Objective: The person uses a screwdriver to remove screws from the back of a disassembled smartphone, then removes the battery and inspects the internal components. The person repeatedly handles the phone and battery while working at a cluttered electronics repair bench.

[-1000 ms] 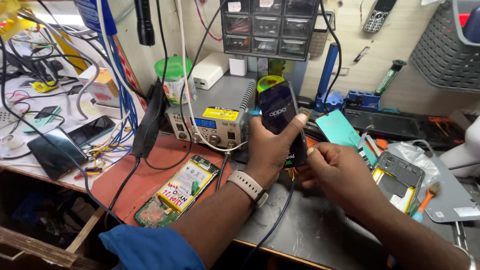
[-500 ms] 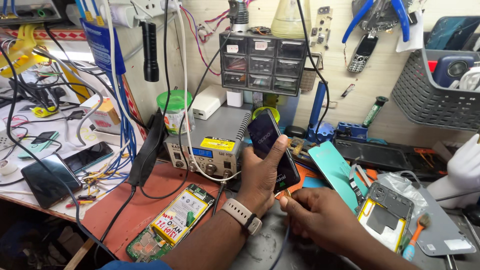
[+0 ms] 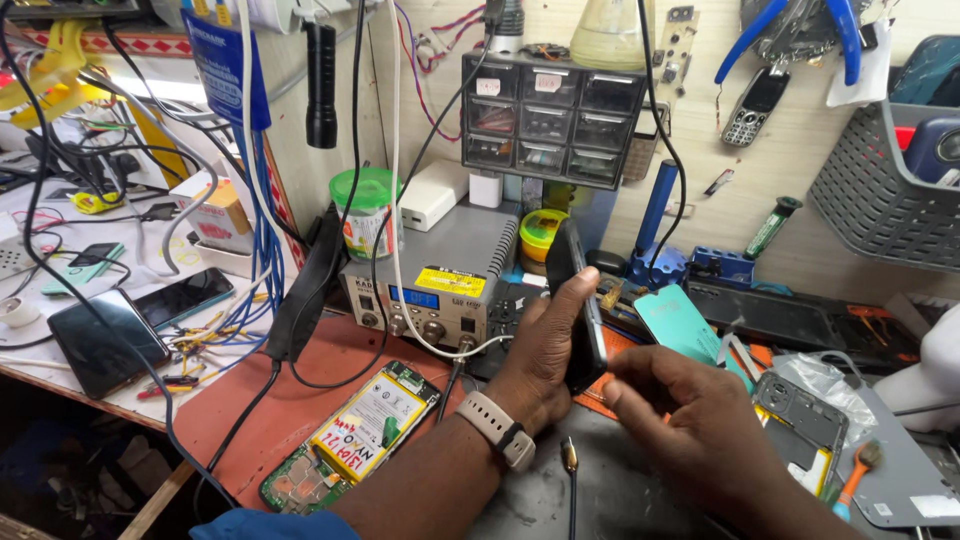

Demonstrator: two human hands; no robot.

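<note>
My left hand (image 3: 545, 355) grips a dark smartphone (image 3: 572, 290) upright, turned edge-on to the camera, above the bench. A pale watch sits on that wrist. My right hand (image 3: 690, 415) is just to the phone's right, fingers curled at its lower edge and touching it. An opened phone with a yellow-labelled battery (image 3: 355, 435) lies on the red mat (image 3: 260, 425) to the left of my forearm. A thin metal tool (image 3: 570, 470) lies on the dark mat below my hands.
A grey soldering station (image 3: 435, 275) stands behind the hands, cables hanging over it. A teal phone cover (image 3: 680, 325) and an open back shell (image 3: 800, 420) lie right. Several phones (image 3: 100, 340) rest at left. A drawer cabinet (image 3: 550, 120) and grey basket (image 3: 880, 190) hang on the wall.
The phone has turned from facing the camera to edge-on in my left hand. My right hand has shifted along its lower edge. The camera has tilted upward.
</note>
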